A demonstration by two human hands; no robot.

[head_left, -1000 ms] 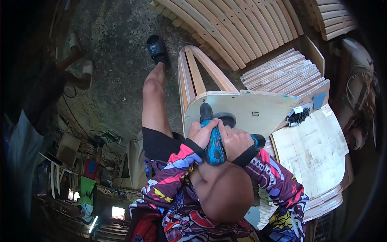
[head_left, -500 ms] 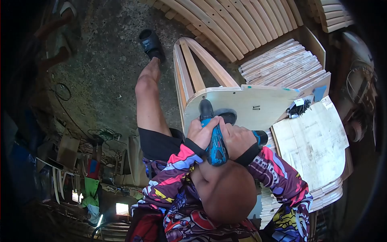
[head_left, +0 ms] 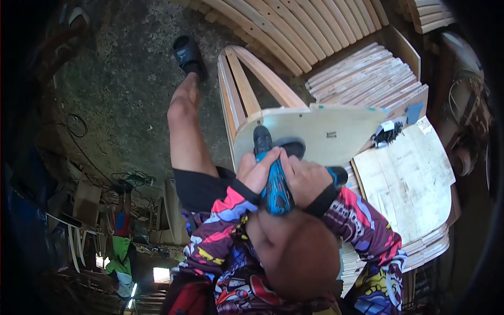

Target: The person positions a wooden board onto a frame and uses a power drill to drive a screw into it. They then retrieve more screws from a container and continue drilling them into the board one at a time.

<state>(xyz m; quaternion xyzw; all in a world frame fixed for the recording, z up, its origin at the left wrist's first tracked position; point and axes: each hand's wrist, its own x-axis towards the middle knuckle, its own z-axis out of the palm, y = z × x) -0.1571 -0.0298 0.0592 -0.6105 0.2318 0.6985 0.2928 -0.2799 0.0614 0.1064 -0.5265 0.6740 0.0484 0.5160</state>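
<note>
A blue and black cordless drill (head_left: 277, 191) is gripped in both of my hands, its black nose against or very near the curved edge of a pale plywood panel (head_left: 346, 142). My right hand (head_left: 307, 181) is closed around its handle, and the battery end sticks out past the wrist. On the other side of the drill body, my left hand (head_left: 253, 170) is pressed closed against it. Two or so dark screws (head_left: 331, 135) lie on the panel. Wooden slats (head_left: 244, 81) run from the panel to a narrow far end. Whatever sits at the bit's tip is too small to make out.
A small box of black screws (head_left: 387, 134) lies to the right, beside stacked plywood panels (head_left: 407, 184). Bundled wooden slats (head_left: 362, 73) and curved slatted pieces (head_left: 294, 31) stand beyond. Cables (head_left: 134, 178) trail over the concrete floor; another person (head_left: 122, 241) is at the lower left.
The view has shifted slightly, so most things sit a little higher and further left. Both hands keep the same hold on the drill, its nose still at the panel's edge.
</note>
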